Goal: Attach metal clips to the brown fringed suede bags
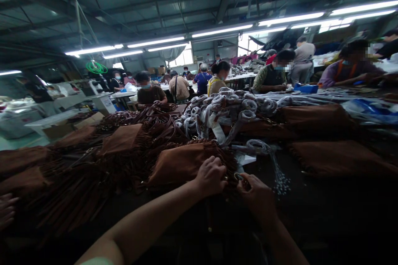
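A brown suede-like bag with fringe (178, 163) lies flat in front of me. My left hand (211, 176) is closed at its right end, with curled fingers gripping the fringed edge. Just to the right, my right hand (256, 194) pinches a small curved metal clasp (238, 177) beside the fringe. Whether a strap runs from the clasp is too dark to see. Beyond my right hand lies a bundle of thin clear ties (281, 180) with white ends.
Plastic-wrapped rolled straps (217, 109) form a heap behind the bag. More brown bags (121, 140) and loose fringe lie left; others (342, 157) are stacked right. Another person's hand (6, 211) shows at the left edge. Several people sit at tables across from me.
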Available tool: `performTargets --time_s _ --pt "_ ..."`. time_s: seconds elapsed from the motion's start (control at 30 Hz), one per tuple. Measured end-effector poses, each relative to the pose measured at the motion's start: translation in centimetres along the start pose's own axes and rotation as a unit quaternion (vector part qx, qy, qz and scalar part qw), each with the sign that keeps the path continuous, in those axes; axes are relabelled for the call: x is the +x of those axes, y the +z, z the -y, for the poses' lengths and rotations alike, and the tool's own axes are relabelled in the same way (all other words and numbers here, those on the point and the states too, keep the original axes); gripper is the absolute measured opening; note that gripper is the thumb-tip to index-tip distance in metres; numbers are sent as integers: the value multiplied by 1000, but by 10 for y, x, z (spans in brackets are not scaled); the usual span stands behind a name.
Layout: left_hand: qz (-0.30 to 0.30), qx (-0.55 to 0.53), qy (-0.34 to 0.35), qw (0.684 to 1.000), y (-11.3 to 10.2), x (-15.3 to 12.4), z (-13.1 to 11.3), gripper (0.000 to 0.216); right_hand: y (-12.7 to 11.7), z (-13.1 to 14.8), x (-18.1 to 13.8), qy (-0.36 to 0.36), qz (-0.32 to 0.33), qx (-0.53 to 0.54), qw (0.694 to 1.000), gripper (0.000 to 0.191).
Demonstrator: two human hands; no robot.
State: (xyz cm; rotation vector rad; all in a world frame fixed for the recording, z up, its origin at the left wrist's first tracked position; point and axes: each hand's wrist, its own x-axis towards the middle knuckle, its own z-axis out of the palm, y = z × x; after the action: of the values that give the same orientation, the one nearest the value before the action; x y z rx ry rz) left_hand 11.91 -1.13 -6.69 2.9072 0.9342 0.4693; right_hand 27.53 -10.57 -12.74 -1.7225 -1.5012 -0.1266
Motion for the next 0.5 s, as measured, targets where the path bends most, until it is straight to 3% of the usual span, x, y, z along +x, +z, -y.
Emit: performTargets --time_s 0.17,0.33,0.5 --pt "4 64 14 998 10 2 -5 30 4 0 -1 -4 11 15 1000 23" --pt "18 17 42 999 2 -8 3 21 3 0 -1 10 24 26 999 23" --pt "13 -43 149 988 -4 -31 13 19 5 -2 -1 17 13 32 999 24"
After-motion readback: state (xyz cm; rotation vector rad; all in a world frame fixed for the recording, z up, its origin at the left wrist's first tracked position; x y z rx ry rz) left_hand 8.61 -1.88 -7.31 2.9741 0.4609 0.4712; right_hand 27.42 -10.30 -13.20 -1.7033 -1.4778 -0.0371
